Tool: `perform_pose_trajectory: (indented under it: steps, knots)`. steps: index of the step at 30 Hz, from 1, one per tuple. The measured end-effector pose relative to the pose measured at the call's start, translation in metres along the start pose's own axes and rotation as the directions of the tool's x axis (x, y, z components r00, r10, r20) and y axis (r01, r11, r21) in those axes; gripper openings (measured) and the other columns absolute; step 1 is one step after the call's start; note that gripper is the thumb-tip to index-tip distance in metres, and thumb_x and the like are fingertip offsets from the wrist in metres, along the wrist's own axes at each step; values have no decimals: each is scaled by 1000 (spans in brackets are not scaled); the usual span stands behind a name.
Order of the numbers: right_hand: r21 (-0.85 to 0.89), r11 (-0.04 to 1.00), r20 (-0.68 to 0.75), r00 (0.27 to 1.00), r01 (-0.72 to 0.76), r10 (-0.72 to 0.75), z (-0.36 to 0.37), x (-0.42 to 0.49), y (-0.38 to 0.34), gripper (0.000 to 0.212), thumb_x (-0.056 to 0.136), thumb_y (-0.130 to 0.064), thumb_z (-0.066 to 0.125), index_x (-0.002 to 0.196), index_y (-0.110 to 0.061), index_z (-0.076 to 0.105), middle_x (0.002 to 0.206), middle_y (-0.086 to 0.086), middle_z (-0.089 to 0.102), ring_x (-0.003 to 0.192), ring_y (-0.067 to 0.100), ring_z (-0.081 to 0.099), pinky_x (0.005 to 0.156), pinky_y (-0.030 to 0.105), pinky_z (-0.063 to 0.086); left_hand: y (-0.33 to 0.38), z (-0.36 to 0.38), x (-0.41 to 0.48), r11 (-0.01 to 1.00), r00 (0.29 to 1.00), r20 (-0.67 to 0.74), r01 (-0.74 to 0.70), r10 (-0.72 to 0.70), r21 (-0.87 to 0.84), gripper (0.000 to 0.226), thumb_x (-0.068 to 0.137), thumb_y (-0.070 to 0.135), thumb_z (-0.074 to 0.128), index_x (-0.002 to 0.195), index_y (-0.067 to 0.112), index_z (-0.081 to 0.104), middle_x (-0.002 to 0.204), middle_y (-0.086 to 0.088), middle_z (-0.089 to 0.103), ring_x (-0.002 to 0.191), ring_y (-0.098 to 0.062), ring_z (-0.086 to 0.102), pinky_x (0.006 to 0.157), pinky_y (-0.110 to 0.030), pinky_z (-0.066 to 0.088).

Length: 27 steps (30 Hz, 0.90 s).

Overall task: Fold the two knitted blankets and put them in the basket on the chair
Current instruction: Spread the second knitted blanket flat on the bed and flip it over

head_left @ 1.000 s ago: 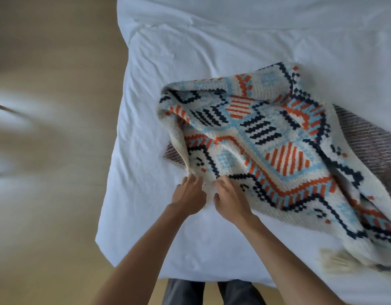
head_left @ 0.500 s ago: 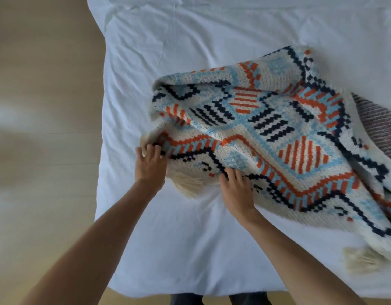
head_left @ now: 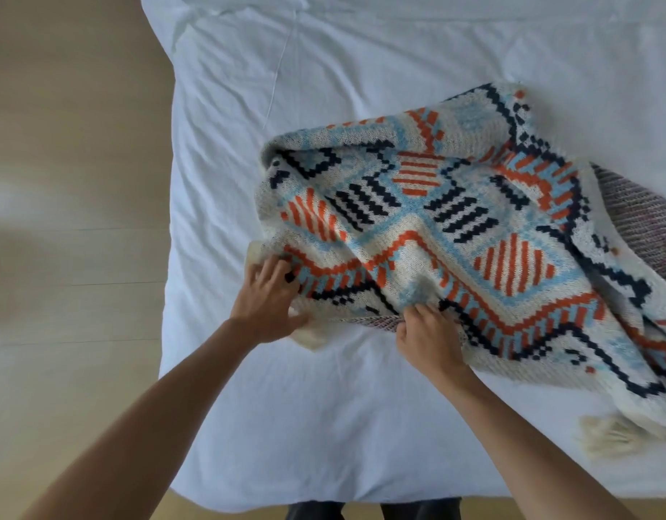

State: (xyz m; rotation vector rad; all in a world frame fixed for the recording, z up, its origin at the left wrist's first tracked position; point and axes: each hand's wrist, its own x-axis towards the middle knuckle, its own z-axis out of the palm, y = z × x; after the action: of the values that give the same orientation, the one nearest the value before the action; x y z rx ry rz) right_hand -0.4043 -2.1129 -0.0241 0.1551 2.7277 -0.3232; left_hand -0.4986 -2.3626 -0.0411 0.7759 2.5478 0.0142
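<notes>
The white bed sheet (head_left: 324, 407) spreads out under and all around your fingers, and it carries everything else. The patterned blanket (head_left: 455, 227) lies rumpled on it, not yet folded. Nearly all of its bulk sits beyond your fingertips and off to their right. Its near edge, which looks like its long axis, slants from your left fingers past your right ones and on toward you at the far right. Under it is the second blanket (head_left: 639, 227), a dull purple ribbed knit. It shows well to the right of your fingers, and a thin strip of it shows between your two hands. Your left hand (head_left: 266, 302) is at the blanket's near-left corner, with its fingers (head_left: 275, 268) curled into the knit and the thumb low against a cream fringe. Your right hand (head_left: 427, 339) is nearer the bulk, its fingertips (head_left: 421, 313) bunched and pinching the near edge. A cream tassel (head_left: 601, 437) lies far to the right of both hands. Neither basket nor chair is in view. To square this corner up, you would probably draw it toward you and leftward, away from the bulk.
</notes>
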Motion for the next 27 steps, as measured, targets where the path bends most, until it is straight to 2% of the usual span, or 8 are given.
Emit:
perform_pose_trajectory:
  steps: [2, 4, 8, 12, 17, 21, 24, 27]
  knots:
    - [-43, 999, -15, 1000, 11, -11, 0, -4, -2, 8, 66, 1, 66, 63, 0, 58, 57, 13, 58, 55, 26, 56, 54, 35, 46, 0, 8, -4, 999, 999, 30, 19, -20, 33, 66, 70, 59, 65, 123, 21, 56, 134, -8, 41, 130, -28, 32, 100, -43, 35]
    - [-122, 992, 0, 1000, 31, -31, 2, -7, -6, 14, 62, -4, 71, 71, -2, 62, 64, 12, 61, 60, 27, 59, 57, 37, 47, -3, 13, -4, 994, 996, 34, 81, -84, 77, 57, 77, 41, 64, 127, 18, 49, 136, -10, 38, 125, -29, 37, 93, -39, 42]
    - [-133, 985, 53, 994, 106, -100, 15, -10, -18, 30, 72, -9, 71, 100, -7, 64, 93, 11, 62, 87, 31, 59, 74, 42, 48, -9, 16, -1, 986, 985, 64, 156, -160, 67, 54, 80, 16, 64, 129, 11, 43, 138, -17, 36, 117, -33, 44, 89, -38, 47]
    - [-35, 993, 45, 993, 110, -109, 17, -13, -21, 15, 84, -3, 60, 98, -4, 65, 95, 11, 64, 92, 31, 59, 82, 42, 46, -5, 23, -26, 983, 972, 144, 181, -185, 43, 55, 82, 24, 62, 131, 13, 41, 139, -13, 37, 118, -31, 45, 90, -36, 46]
    - [65, 987, -38, 989, 147, -145, 15, -43, -23, 9, 74, 6, 66, 78, 0, 61, 66, 12, 62, 58, 29, 59, 55, 34, 47, 8, 35, -77, 991, 972, 195, 132, -128, -7, 30, 87, 20, 43, 110, 20, 63, 113, 2, 64, 115, -21, 47, 96, -31, 33]
    - [-8, 984, -23, 983, 180, -180, 20, -69, -20, 17, 64, 5, 73, 68, -2, 58, 57, 11, 56, 50, 27, 54, 48, 31, 44, 27, 43, -107, 988, 980, 142, 147, -140, -43, 28, 85, 29, 42, 89, 16, 66, 95, -3, 69, 104, -24, 53, 89, -37, 33]
    - [-101, 979, 49, 983, 179, -175, 24, -80, -17, 23, 58, 1, 78, 74, -1, 62, 64, 12, 57, 57, 29, 56, 53, 33, 47, 40, 51, -116, 985, 970, 176, 162, -169, 52, 44, 78, 45, 49, 103, 11, 58, 105, -8, 62, 101, -28, 52, 85, -39, 36]
    - [-141, 975, 108, 982, 172, -158, 31, -84, -16, 23, 62, 2, 76, 80, -4, 63, 74, 13, 58, 68, 32, 57, 60, 37, 47, 39, 57, -121, 950, 927, 238, 251, -291, 183, 57, 80, 37, 60, 127, 13, 39, 122, -7, 49, 109, -26, 44, 86, -37, 36]
